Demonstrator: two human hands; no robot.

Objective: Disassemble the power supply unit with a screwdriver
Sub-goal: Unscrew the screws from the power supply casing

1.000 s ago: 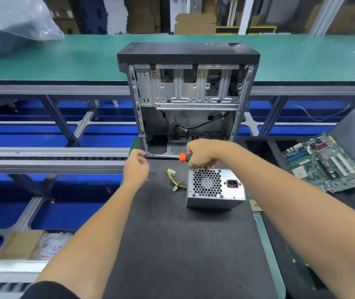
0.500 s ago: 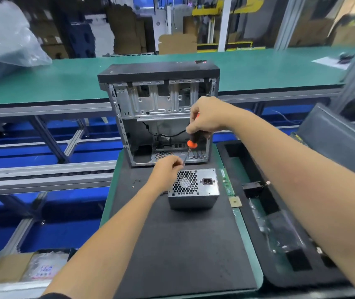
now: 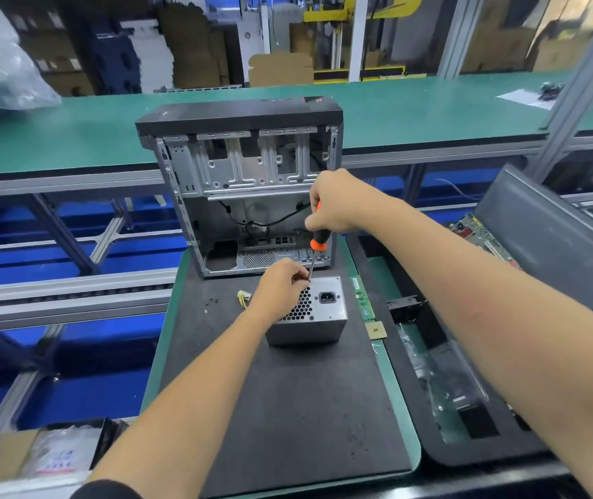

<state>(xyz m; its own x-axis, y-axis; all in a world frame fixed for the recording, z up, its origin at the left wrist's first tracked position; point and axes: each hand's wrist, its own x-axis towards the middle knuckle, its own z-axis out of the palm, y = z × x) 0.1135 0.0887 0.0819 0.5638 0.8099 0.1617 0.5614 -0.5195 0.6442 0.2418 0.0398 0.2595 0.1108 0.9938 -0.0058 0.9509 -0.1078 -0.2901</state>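
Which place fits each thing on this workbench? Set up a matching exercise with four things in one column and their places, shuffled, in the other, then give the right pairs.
Things
1. screwdriver
2. power supply unit
3. computer case
4. loose screws

Places
A. standing open at the far end of the black mat
B. held upright in the right hand
C. lying on the mat left of the yellow connector
D. on the mat under the left hand

Pairs: 1-B, 2-D, 3-A, 4-C

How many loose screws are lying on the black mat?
3 that I can make out: two dark screws close together left of the yellow connector, and one slightly nearer. Others may sit hidden under the left hand.
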